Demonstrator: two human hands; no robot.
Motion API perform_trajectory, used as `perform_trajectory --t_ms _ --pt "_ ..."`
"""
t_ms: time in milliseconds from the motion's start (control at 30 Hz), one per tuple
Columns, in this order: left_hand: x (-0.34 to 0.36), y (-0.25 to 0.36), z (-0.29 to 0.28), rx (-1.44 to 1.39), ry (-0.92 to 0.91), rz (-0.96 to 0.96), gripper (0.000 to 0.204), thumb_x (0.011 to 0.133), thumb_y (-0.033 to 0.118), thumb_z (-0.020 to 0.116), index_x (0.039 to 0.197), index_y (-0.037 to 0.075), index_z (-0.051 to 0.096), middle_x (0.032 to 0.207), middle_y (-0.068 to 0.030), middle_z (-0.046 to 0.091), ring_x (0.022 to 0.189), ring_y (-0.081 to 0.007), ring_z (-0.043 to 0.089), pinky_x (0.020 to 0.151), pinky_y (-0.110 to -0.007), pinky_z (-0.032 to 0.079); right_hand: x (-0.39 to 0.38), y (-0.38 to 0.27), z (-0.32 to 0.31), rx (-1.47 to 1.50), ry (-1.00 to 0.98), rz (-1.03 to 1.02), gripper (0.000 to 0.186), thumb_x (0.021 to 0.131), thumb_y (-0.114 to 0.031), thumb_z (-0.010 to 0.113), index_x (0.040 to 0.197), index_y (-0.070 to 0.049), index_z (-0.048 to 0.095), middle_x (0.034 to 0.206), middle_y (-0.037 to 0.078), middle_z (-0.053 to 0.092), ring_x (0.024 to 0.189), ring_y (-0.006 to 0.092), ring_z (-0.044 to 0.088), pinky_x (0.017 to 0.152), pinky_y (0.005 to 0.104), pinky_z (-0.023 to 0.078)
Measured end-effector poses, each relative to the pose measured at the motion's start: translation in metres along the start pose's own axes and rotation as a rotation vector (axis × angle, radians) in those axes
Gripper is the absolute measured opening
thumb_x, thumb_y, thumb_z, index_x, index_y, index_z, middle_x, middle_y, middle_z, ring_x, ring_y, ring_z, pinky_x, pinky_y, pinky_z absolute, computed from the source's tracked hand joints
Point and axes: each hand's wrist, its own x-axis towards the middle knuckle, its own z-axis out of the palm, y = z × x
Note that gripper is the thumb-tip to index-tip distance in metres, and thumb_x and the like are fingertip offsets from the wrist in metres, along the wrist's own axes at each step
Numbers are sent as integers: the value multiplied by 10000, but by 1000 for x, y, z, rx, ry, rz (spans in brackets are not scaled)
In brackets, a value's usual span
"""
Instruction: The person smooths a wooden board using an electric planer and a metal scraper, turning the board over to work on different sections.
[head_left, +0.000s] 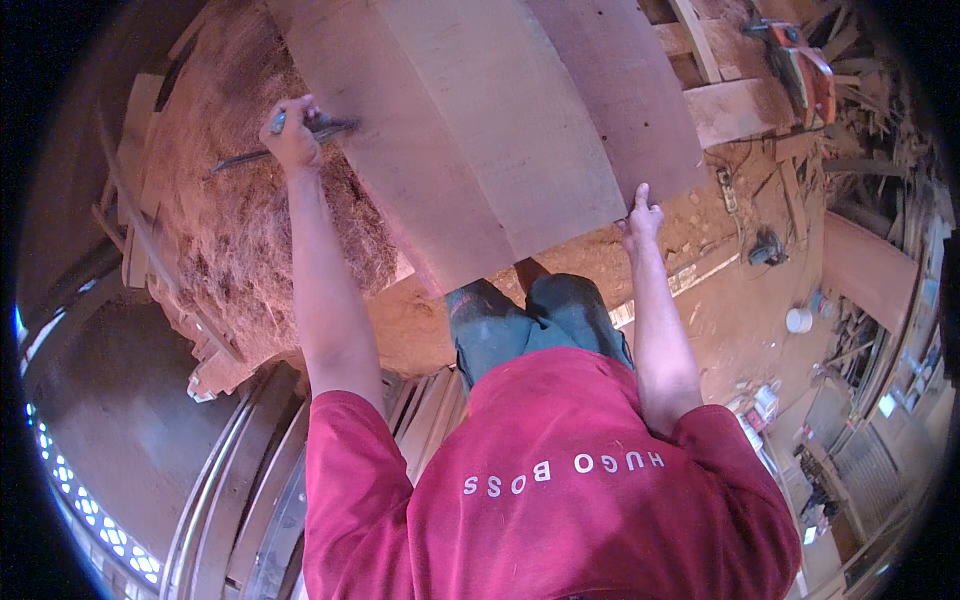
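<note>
Wide wooden planks point(480, 130) lie side by side in front of me, running from the top of the view down to my knees. My left hand point(292, 133) is shut on a thin dark metal tool with a blue handle point(300, 140), held at the left edge of the nearest plank. My right hand point(640, 218) rests on the lower right corner of the planks, index finger pointing up along the wood. I wear a red shirt and blue trousers.
A big heap of sawdust and shavings point(240, 210) lies left of the planks. An orange chainsaw point(805, 70) sits at the top right on stacked timber. A white cup point(798, 320) and scattered offcuts lie on the dirt floor at right. Curved metal rails point(230, 480) run at lower left.
</note>
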Motion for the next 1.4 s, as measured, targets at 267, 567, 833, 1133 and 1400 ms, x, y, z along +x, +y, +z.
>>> perform_trajectory --t_ms 267,567,833,1133,1400 --pt "-39 15 83 436 687 310 365 830 262 787 667 36 552 639 -17 579 594 -122 531 564 -295 435 0 -24 -11 -222 -209 44 574 989 -498 524 1314 -35 424 1167 120 634 890 245 684 544 379 559" --pt "-7 -1 32 66 290 19 319 808 171 776 626 33 553 618 -24 570 564 -121 515 557 -292 426 17 -23 -23 -259 -289 151 702 973 -561 484 1370 -9 308 1190 156 618 856 288 701 559 391 599" --pt "-26 24 83 407 682 285 327 828 224 787 712 29 552 600 -4 513 571 -135 477 571 -299 436 -23 -39 2 -232 -180 149 753 982 -560 453 1413 8 208 1321 225 506 934 366 696 573 453 644" --pt "-2 3 47 199 531 11 257 835 79 689 650 50 514 623 -13 560 560 -94 488 531 -282 424 -19 -43 2 -215 -294 137 734 1004 -541 403 1432 18 195 1374 229 481 996 385 677 636 488 648" --pt "-16 22 65 276 483 179 301 848 165 741 662 45 537 618 -9 555 555 -100 495 533 -274 424 4 -29 -10 -225 -338 44 740 1004 -539 419 1432 32 223 1351 237 503 986 380 680 644 472 643"
